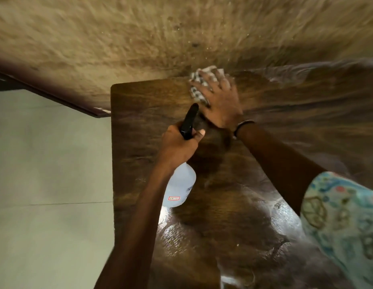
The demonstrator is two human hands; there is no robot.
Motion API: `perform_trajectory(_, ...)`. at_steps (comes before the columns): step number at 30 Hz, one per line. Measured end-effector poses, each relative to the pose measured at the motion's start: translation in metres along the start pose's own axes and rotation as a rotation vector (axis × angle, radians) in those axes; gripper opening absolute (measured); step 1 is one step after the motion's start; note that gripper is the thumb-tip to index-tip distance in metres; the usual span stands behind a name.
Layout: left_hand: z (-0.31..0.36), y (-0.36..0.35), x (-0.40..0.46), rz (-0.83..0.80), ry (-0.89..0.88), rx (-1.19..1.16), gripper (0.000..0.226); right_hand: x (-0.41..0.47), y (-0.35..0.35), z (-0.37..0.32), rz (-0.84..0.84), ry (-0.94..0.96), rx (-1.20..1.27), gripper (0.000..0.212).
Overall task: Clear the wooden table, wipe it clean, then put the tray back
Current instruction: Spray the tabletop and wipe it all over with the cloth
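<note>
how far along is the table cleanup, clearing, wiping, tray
Clearing looks done: nothing stands on the visible wooden table. Wiping is in hand: the right hand presses a checked cloth near the far edge, the left hand grips a spray bottle. Left: the tray, not in view.

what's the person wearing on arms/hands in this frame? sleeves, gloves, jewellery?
No gloves: both hands are bare. The right hand has a thin dark band around the wrist. The right forearm is bare up to a short sleeve in light fabric printed with a teal, blue and coral pattern. The left hand and forearm show no sleeve or band. No rings that I can make out; the fingers are blurred.
</note>
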State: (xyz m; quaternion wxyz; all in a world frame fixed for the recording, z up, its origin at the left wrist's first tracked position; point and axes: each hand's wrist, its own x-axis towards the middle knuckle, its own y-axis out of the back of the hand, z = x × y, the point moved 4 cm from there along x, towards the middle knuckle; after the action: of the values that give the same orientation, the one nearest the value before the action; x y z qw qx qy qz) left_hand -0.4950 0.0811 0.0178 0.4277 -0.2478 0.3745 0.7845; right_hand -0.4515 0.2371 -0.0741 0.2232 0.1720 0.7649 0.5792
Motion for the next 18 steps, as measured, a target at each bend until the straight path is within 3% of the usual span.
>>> perform_trajectory(4, 0.003, 0.005, 0.000, 0.013, 0.011, 0.025, 0.028, -0.014, -0.014, -0.041, -0.003, 0.273, -0.041, 0.055)
perform_trajectory(7, 0.000, 0.011, 0.000, 0.024, 0.015, 0.031, 0.026, -0.054, -0.015, -0.008, -0.018, 0.410, -0.103, 0.057)
perform_trajectory(10, -0.003, 0.016, 0.000, 0.025, -0.002, 0.010, 0.022, -0.065, -0.001, 0.041, 0.019, 0.211, -0.049, 0.059)
perform_trajectory(13, -0.007, 0.016, -0.003, 0.009, -0.028, 0.018, 0.024, -0.036, 0.006, 0.035, 0.095, -0.025, -0.029, 0.057)
perform_trajectory(15, -0.010, 0.017, -0.003, 0.017, -0.024, 0.014, 0.024, -0.006, 0.005, 0.007, 0.099, -0.052, 0.008, 0.056)
perform_trajectory(18, -0.012, 0.016, -0.004, 0.026, -0.011, -0.002, 0.023, 0.022, -0.004, -0.044, 0.029, 0.052, 0.023, 0.056)
